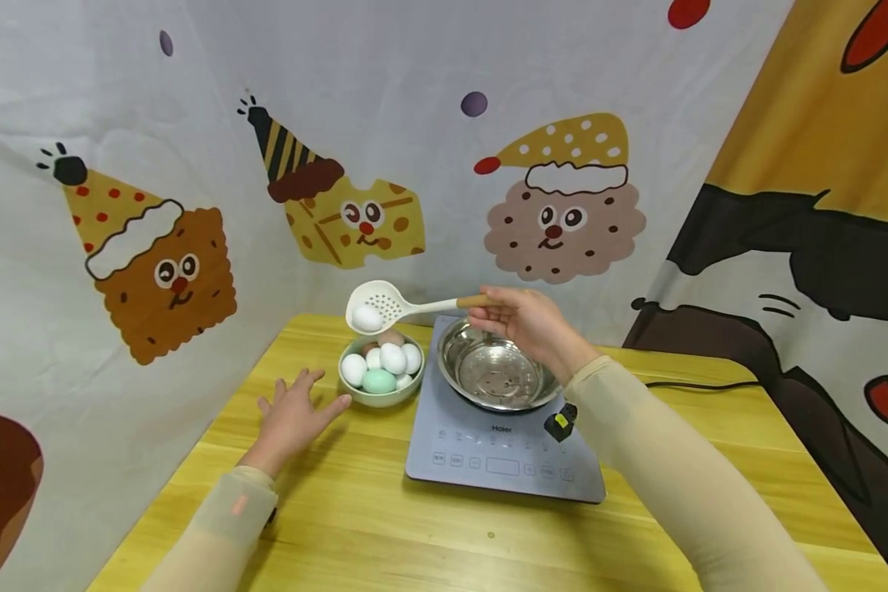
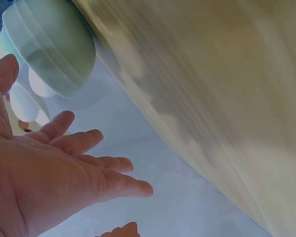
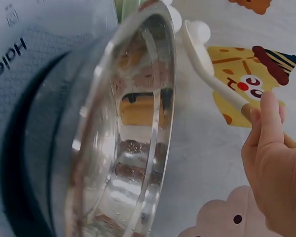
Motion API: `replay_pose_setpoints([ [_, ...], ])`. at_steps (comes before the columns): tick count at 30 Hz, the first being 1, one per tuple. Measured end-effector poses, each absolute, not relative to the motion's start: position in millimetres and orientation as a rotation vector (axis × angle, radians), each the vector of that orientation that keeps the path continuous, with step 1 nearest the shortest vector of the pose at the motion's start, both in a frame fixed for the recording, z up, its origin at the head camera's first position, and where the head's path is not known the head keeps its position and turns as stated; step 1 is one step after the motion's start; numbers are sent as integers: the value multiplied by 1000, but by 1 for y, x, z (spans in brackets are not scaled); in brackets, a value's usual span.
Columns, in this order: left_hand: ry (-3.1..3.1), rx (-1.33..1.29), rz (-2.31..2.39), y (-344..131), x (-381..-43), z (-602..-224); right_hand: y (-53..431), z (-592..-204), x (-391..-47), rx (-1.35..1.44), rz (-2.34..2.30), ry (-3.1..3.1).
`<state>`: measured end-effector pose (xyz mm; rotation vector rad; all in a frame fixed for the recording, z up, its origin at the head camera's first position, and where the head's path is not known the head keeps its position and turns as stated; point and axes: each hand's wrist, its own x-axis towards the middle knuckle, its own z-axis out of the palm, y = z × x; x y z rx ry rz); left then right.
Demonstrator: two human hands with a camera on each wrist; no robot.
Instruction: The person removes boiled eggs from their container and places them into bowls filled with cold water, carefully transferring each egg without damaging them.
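Note:
My right hand (image 1: 525, 322) grips the wooden handle of a white slotted spoon (image 1: 431, 307) above the pan's far side. In the spoon's bowl lies a white egg (image 1: 367, 318), held over a pale green bowl (image 1: 385, 400). That bowl is filled with several eggs, most of them white, plus a mint-green egg (image 1: 379, 381) and a brownish one at the back. Left of the bowl, my left hand (image 1: 290, 421) hovers with spread fingers and holds nothing. In the right wrist view the spoon (image 3: 204, 64) is seen side-on, the egg resting in it.
A shiny steel pan (image 1: 451, 370) sits on a grey Haier induction cooker (image 1: 444, 485). A black cable (image 1: 703, 385) runs along the right of the wooden table (image 1: 355, 526). Behind stands a white cloth backdrop (image 1: 414, 49) with cartoon food prints.

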<state>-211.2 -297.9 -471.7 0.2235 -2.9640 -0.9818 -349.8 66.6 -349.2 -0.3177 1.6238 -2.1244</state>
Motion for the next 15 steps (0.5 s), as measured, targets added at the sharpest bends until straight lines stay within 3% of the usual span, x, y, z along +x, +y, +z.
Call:
replay_pose_setpoints([
  [15, -2947, 283, -946, -296, -214, -473, 43, -328, -328, -558, -1910, 2019],
])
